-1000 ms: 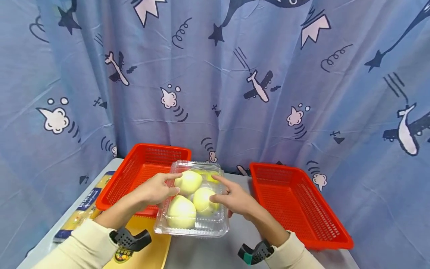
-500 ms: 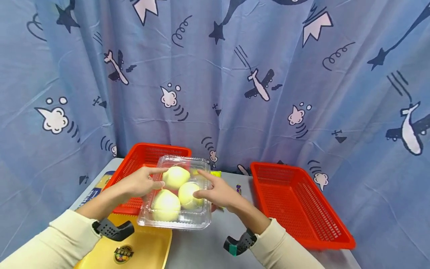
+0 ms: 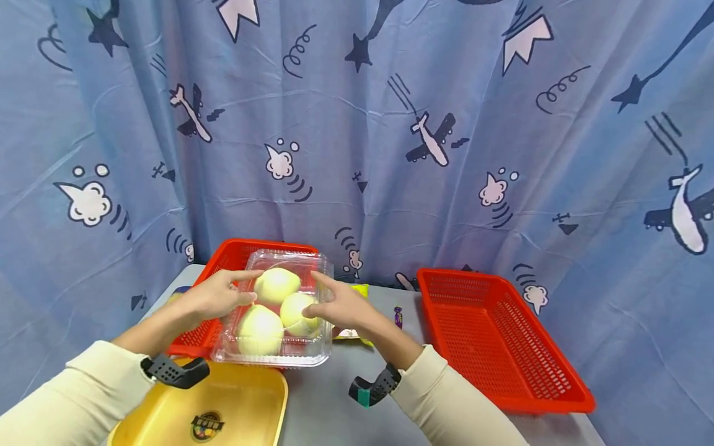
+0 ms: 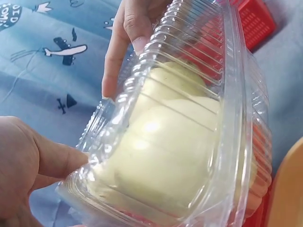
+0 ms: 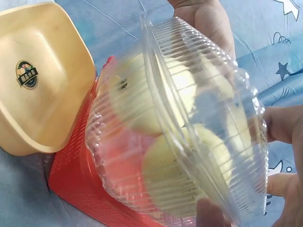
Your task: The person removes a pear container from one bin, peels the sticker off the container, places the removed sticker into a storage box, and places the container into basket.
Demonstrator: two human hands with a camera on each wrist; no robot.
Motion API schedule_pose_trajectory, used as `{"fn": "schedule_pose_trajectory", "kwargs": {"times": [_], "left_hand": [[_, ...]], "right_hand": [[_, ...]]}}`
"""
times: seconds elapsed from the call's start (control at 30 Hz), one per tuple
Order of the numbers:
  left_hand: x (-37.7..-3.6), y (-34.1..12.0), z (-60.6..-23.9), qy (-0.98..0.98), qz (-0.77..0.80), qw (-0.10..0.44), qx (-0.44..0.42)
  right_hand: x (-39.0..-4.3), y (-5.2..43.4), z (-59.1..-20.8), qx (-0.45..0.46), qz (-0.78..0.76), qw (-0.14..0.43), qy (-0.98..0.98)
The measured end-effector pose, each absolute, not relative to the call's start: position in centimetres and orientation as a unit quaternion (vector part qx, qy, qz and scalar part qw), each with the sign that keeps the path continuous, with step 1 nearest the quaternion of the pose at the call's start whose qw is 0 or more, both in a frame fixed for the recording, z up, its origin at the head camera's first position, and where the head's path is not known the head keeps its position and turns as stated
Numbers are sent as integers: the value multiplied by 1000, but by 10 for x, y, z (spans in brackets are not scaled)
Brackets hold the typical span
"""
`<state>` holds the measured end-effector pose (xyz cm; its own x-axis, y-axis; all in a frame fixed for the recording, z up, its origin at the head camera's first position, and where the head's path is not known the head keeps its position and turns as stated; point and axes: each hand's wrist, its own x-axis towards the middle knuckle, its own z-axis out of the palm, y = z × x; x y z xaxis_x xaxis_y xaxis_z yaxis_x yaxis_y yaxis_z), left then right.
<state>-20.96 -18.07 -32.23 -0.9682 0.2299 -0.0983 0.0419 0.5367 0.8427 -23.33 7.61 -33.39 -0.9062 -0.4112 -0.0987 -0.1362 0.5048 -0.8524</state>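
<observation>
While my left hand (image 3: 214,300) and right hand (image 3: 340,308) clasp the clamshell (image 3: 273,319) by its sides, it hovers over the left basket (image 3: 223,263); next, I judge, lower it level.

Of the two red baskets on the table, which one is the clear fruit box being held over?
The red basket on the left, by the yellow tray. Both hands hold the clear box above its near edge; the right-hand red basket sits apart, with nothing over it.
</observation>
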Motion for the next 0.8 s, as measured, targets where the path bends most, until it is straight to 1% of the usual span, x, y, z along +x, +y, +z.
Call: {"fn": "schedule_pose_trajectory", "kwargs": {"times": [0.13, 0.23, 0.37, 0.5, 0.6, 0.8], "left_hand": [[-217, -188, -323, 866, 485, 103, 69], [-223, -194, -327, 860, 495, 106, 64], [-230, -204, -333, 855, 503, 106, 62], [-236, -213, -338, 858, 502, 93, 62], [-239, -218, -343, 861, 497, 89, 61], [-247, -225, -351, 863, 494, 89, 55]], "right_hand": [[-241, 67, -337, -154, -481, 153, 850], [-247, 58, -340, -156, -479, 148, 851], [-254, 46, -346, -170, -463, 129, 860], [-261, 33, -351, -183, -432, 97, 878], [-265, 26, -354, -177, -415, 89, 888], [-273, 16, -361, -166, -416, 91, 889]]}}
